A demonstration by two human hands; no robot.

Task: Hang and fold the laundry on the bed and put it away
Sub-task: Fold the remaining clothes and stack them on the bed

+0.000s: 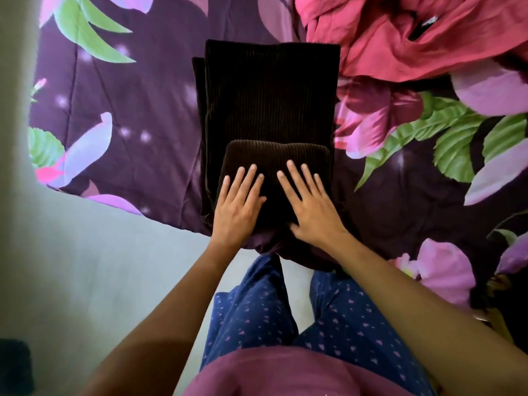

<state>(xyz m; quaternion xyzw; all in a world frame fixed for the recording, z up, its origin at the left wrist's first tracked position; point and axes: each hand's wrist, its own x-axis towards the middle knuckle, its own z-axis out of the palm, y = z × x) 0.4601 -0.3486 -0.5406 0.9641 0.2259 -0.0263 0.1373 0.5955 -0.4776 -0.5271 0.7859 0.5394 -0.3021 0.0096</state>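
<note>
A dark brown ribbed garment [268, 92] lies folded lengthwise on the bed, near its front edge. Its near end is doubled over into a thick flap. My left hand [238, 204] rests flat on the left side of that flap, fingers spread. My right hand [310, 202] lies flat on the right side, fingers spread too. Neither hand grips the cloth. A crumpled pink-red garment [405, 38] lies unfolded at the back right of the bed.
The bed carries a purple quilt [128, 90] with large flower and leaf prints. A pale floor [85, 267] shows at the left and below the bed's edge. My legs in blue patterned trousers [328, 318] stand against the bed.
</note>
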